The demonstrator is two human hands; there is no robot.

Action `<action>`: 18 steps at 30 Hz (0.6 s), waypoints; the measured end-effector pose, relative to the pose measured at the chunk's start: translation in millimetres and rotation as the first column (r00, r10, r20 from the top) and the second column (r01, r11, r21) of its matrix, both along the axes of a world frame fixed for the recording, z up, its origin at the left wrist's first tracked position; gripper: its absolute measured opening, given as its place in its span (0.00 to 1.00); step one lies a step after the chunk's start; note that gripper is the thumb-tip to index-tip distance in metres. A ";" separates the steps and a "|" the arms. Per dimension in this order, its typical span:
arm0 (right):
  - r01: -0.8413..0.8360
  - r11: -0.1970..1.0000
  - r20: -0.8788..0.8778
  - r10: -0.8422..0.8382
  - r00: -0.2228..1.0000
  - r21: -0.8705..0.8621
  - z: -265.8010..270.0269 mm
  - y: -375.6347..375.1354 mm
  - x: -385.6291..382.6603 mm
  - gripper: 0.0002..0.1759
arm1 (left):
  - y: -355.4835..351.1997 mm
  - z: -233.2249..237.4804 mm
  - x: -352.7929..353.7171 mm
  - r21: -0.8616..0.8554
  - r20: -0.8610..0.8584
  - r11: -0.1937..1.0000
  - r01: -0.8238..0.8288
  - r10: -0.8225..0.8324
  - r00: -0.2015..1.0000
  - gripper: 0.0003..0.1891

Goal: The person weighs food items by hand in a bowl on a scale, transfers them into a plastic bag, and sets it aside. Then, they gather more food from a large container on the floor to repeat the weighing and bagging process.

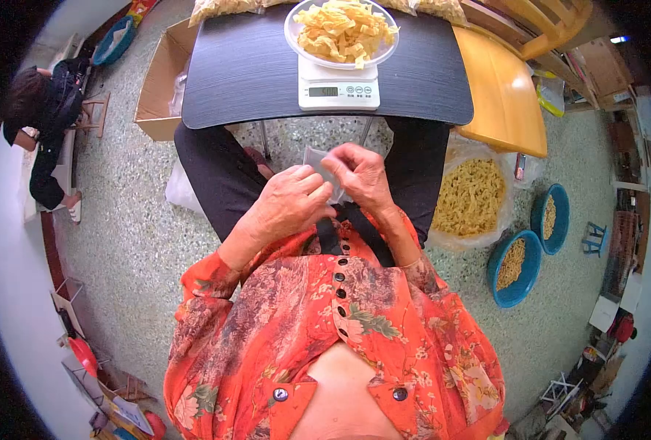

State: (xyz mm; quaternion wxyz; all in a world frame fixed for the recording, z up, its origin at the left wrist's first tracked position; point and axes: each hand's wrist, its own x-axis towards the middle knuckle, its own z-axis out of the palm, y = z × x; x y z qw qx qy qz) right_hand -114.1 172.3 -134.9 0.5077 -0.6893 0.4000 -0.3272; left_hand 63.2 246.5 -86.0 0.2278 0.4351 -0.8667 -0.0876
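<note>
In front of my lap, my left hand [290, 196] and my right hand [360, 176] are close together, both with fingers closed on a small clear plastic bag [314, 157]. Part of the bag is hidden behind the fingers. Beyond them, a white digital kitchen scale [338, 75] stands at the near edge of a dark table [244, 70]. On the scale rests a clear plastic bowl [291, 37] heaped with pale yellow, crinkled dried strips [344, 31]. Digits on the display are too blurred to read.
Filled bags [222, 7] line the table's far edge. A cardboard box [158, 88] stands left, a wooden chair [505, 88] right. On the floor at right are a large bag of yellow strips [470, 196] and two blue basins [517, 295]. Another person [50, 125] sits far left.
</note>
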 end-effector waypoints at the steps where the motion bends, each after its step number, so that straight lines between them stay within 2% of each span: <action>1: -0.001 1.000 -0.001 0.001 1.000 -0.006 -2.1 -2.2 -0.3 0.04 | 1.7 -6.0 2.1 -0.006 -0.001 1.000 -0.001 0.001 1.000 0.15; 3: 0.183 0.983 -0.046 -0.183 0.982 0.010 -2.8 -7.2 -0.8 0.03 | 2.9 -9.3 3.6 0.035 -0.101 0.998 0.058 -0.055 0.993 0.12; 5: 0.154 0.986 -0.006 -0.154 0.988 -0.060 -3.7 -0.8 3.1 0.02 | 3.5 -3.5 3.0 0.023 -0.167 0.997 0.073 -0.068 0.984 0.10; 7: -0.025 0.999 -0.042 0.024 0.999 -0.027 -0.1 1.3 -1.4 0.02 | 1.6 -1.5 7.9 0.023 -0.261 1.000 0.006 0.000 0.965 0.09; 8: -0.023 0.999 -0.041 0.022 0.999 -0.032 -1.0 -0.4 -2.2 0.02 | -2.0 -14.1 9.8 -0.010 -0.341 0.996 -0.092 0.083 0.936 0.08; 9: 0.051 0.998 -0.012 -0.051 0.999 0.034 0.6 -2.7 -2.3 0.03 | -0.7 -14.4 13.4 0.049 -0.304 0.974 -0.223 0.227 0.925 0.06; 10: 0.124 0.987 0.010 -0.126 0.992 0.102 2.5 -5.8 -2.5 0.04 | 1.9 -15.0 15.2 0.097 -0.354 0.973 -0.210 0.231 0.906 0.06; 11: 0.127 0.987 0.011 -0.128 0.992 0.097 5.0 -10.3 -4.2 0.04 | 4.1 -15.6 16.9 0.145 -0.402 0.971 -0.191 0.234 0.885 0.06; 13: -0.067 0.982 -0.063 0.079 0.995 0.175 28.4 -20.1 -6.3 0.08 | 5.4 -6.7 11.7 0.083 -0.396 0.970 -0.228 0.242 0.886 0.06; 14: -0.237 0.921 0.117 0.210 0.971 0.309 32.2 -28.9 -10.4 0.11 | 6.4 -3.5 9.5 0.021 -0.389 0.964 -0.266 0.253 0.886 0.06; 15: -0.207 0.955 0.116 0.185 0.976 0.213 51.2 -36.7 -12.4 0.11 | 7.1 -2.1 11.4 0.013 -0.388 0.964 -0.266 0.250 0.887 0.06; 16: -0.106 0.992 0.049 0.102 0.994 0.075 71.3 -47.3 -12.7 0.10 | 8.9 -1.1 14.1 0.024 -0.340 0.972 -0.235 0.229 0.912 0.06; 18: 0.054 0.965 -0.026 -0.063 0.998 -0.255 98.5 -76.3 -10.0 0.09 | 14.8 -1.6 12.8 0.043 -0.273 0.978 -0.205 0.208 0.939 0.07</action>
